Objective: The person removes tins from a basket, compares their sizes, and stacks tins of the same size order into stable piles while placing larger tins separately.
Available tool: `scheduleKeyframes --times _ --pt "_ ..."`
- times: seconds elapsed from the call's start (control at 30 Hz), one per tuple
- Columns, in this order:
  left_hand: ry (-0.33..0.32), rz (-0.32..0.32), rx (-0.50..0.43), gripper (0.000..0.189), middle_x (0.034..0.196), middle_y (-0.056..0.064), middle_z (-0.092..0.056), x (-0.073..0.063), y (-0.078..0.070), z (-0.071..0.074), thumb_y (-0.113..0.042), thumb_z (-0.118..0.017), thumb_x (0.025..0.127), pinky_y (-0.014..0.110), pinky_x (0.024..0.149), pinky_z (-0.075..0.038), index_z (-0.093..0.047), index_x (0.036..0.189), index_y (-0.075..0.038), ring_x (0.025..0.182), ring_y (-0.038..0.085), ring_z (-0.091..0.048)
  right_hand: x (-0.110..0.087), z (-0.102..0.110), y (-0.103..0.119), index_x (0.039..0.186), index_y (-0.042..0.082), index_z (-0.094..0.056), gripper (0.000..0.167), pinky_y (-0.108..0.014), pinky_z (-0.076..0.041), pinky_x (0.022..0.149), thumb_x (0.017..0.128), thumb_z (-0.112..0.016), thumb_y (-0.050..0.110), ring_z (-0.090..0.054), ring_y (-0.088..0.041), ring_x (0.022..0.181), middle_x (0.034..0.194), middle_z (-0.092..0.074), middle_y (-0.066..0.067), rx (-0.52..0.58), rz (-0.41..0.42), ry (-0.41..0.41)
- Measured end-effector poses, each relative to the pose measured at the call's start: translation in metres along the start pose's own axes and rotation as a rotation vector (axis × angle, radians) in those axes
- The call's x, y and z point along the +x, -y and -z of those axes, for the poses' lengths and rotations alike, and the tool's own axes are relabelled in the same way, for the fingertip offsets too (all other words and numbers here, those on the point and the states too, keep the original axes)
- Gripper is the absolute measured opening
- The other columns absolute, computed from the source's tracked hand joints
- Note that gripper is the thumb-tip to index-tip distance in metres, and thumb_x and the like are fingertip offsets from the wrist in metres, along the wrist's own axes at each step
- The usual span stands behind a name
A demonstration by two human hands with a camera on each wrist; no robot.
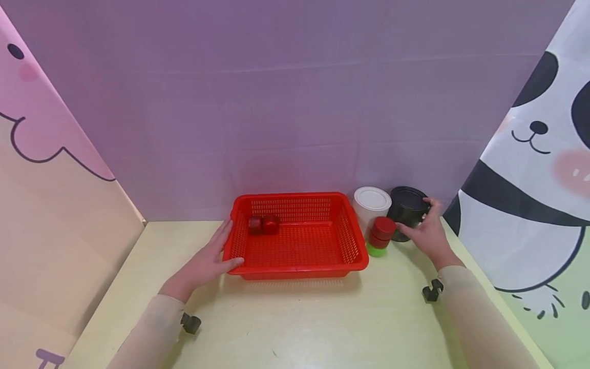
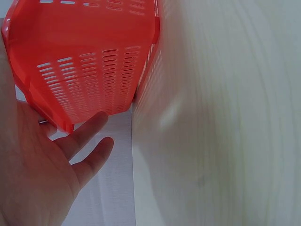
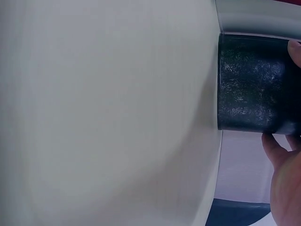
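Observation:
My left hand (image 1: 206, 265) rests at the left end of a red plastic basket (image 1: 299, 269), fingers stretched along its side and thumb over the front corner. In the left wrist view, the fingers (image 2: 89, 134) extend straight beside the slotted basket wall (image 2: 89, 70). Over at the right, my right hand (image 1: 431, 237) grips a black canister (image 1: 407, 205), thumb on its near side and fingers round its right side. That canister (image 3: 254, 84) stands upright on the table in the right wrist view. Two small red round pieces (image 1: 270, 224) lie in the basket's back left.
A white lidded canister (image 1: 372, 200) stands between the basket and the black canister. In front of it are stacked red round pieces (image 1: 382, 233) on a green one (image 1: 376, 250). A purple cloth wall (image 1: 295, 113) closes off the table's back; printed panels (image 1: 534, 205) flank it.

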State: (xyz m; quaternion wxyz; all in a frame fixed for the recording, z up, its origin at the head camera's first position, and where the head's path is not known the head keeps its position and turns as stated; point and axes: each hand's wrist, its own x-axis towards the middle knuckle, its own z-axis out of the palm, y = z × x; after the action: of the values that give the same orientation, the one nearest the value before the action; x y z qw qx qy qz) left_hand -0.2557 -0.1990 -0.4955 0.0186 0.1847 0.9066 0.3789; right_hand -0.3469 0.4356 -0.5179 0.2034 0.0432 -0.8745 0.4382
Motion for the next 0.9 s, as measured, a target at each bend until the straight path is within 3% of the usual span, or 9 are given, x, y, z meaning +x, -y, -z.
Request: scheduleKeyframes --times 0.43,0.9 --pt "0.011 -0.002 0.011 0.116 0.187 0.0 -0.001 0.0009 -0.0023 0.0006 -0.054 -0.079 0.097 0.068 0.113 -0.051 -0.002 0.18 -0.027 0.169 0.039 -0.014 -0.0004 0.007 0.005 0.168 0.014 -0.004 0.117 -0.076 -0.035 0.12 0.092 -0.093 0.016 -0.035 -0.056 0.153 0.164 -0.034 -0.036 0.012 -0.028 0.093" --pt "0.003 -0.001 0.004 0.115 0.187 -0.001 -0.002 0.0012 -0.0008 -0.0003 -0.05 -0.08 0.097 0.067 0.111 -0.053 -0.003 0.18 -0.028 0.168 0.039 -0.017 0.0015 0.0082 0.0059 0.167 0.011 -0.007 0.115 -0.076 -0.035 0.119 0.092 -0.093 0.016 -0.036 -0.057 0.152 0.164 -0.034 -0.035 0.04 -0.009 0.097"
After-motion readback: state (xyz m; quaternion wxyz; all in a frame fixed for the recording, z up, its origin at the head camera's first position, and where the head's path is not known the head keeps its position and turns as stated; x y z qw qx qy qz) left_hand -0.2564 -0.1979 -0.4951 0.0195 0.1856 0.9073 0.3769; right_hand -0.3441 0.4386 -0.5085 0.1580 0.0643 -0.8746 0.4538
